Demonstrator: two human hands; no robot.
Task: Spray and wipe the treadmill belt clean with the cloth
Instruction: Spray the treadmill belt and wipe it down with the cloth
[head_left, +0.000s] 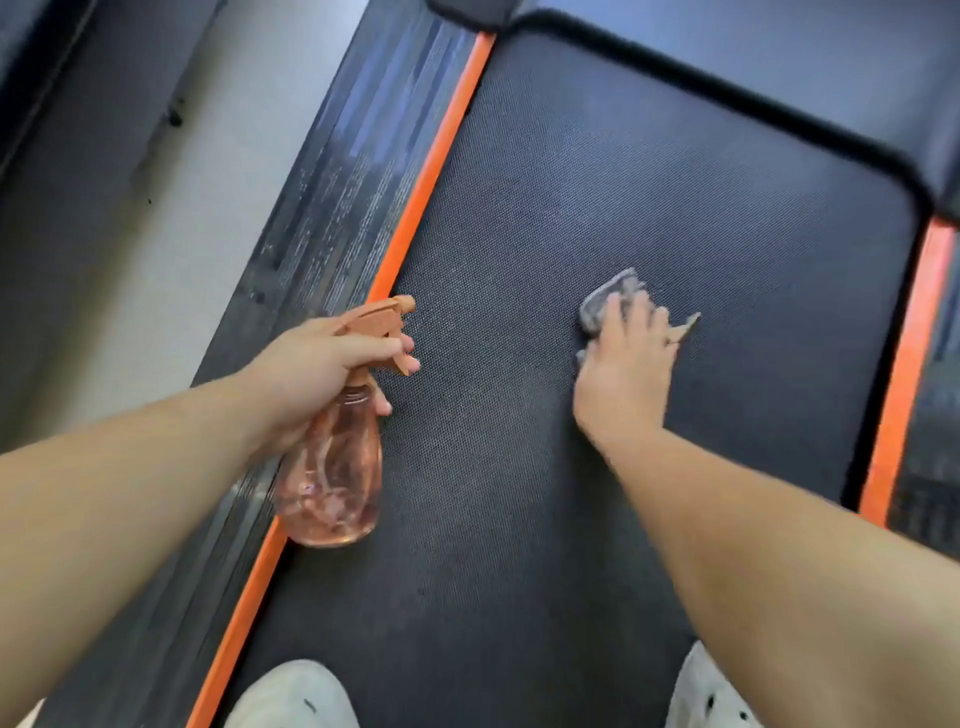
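Observation:
The black textured treadmill belt (597, 197) fills the middle of the head view. My left hand (311, 371) grips a clear orange spray bottle (335, 473) by its neck, fingers on the orange trigger, held above the belt's left edge with the nozzle pointing right. My right hand (626, 369) lies flat on the belt's middle-right, pressing a small grey cloth (602, 304) under the fingers. Most of the cloth is hidden under the hand.
Orange strips (431, 171) run along both sides of the belt, with a ribbed dark side rail (332, 208) on the left. A black motor cover (779, 62) bounds the belt at the top. My knees in light trousers (296, 696) rest at the bottom. Pale floor lies left.

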